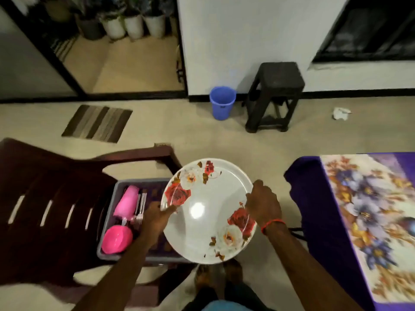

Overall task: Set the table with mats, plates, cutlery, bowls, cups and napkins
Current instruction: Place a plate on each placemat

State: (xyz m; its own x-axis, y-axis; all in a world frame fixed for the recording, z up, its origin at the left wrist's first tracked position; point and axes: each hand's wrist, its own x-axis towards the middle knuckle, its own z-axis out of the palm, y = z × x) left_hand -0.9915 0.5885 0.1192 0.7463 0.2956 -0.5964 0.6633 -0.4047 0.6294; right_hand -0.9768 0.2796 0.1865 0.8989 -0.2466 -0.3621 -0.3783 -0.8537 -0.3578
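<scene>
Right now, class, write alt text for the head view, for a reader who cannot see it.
A person's left hand and right hand hold a white rose-patterned plate by its rim, near a grey tub on a dark chair. A floral-clothed table is at right.

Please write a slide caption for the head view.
Left hand and right hand hold a floral plate near a grey tray on a chair.

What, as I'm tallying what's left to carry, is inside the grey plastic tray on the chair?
Visible in the grey plastic tray: a pink plastic cup lying down, a round pink bowl, pale forks. The white floral plate and left hand hide its right part.
</scene>
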